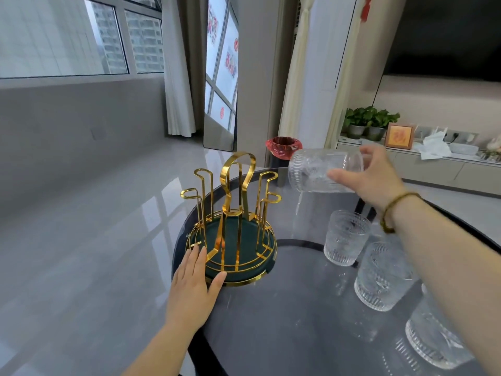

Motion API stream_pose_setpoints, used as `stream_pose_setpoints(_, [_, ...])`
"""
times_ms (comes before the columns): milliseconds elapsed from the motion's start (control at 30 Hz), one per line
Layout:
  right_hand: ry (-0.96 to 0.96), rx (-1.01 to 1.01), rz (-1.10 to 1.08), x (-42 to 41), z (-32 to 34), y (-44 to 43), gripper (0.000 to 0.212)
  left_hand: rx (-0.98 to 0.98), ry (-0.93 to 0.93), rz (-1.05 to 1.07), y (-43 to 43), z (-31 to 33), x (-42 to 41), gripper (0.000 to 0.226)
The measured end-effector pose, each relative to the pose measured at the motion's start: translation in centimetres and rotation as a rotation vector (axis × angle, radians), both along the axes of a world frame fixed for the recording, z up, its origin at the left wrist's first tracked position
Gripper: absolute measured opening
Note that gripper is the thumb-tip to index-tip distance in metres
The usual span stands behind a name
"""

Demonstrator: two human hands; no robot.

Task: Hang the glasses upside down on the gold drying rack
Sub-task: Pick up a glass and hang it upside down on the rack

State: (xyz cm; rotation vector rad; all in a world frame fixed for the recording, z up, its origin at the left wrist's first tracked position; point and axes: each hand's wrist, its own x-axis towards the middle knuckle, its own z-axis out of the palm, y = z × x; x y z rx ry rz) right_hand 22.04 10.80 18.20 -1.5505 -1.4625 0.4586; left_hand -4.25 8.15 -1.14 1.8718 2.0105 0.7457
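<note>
I hold a ribbed glass tipped on its side above a round dark glass table, beside a gold drying rack.

The table [311, 321] fills the lower right. The rack [234, 223] stands at its left edge on a dark green tray, every hook bare. My left hand [193, 286] lies flat and spread against the tray's rim. My right hand [371, 176] grips the tipped glass [317, 172] by its base, mouth facing the rack. Three more glasses [345, 237] stand upright near my right forearm.
</note>
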Motion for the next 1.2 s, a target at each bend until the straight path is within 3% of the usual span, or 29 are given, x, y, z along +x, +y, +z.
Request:
stream_pose_setpoints(200, [-0.265,-0.016,0.116,-2.6,2.2,4.7,0.070,0.004,0.022,0.006,0.3,-0.2,0.1,0.070])
stream_pose_setpoints(600, [-0.484,-0.152,0.289,-6.7,0.1,9.3,0.073,0.010,0.052,-0.003,0.8,-0.8,0.0,0.073])
stream_pose_setpoints(900, [-0.546,-0.242,0.348,-7.6,-2.2,9.7,0.068,0.043,0.050,0.004,0.9,-1.2,-0.1,0.071])
stream_pose_setpoints(1200, [-0.586,-0.200,0.332,-7.8,-3.1,9.9,0.065,0.064,0.058,-0.001,1.1,-1.4,-0.2,0.072])
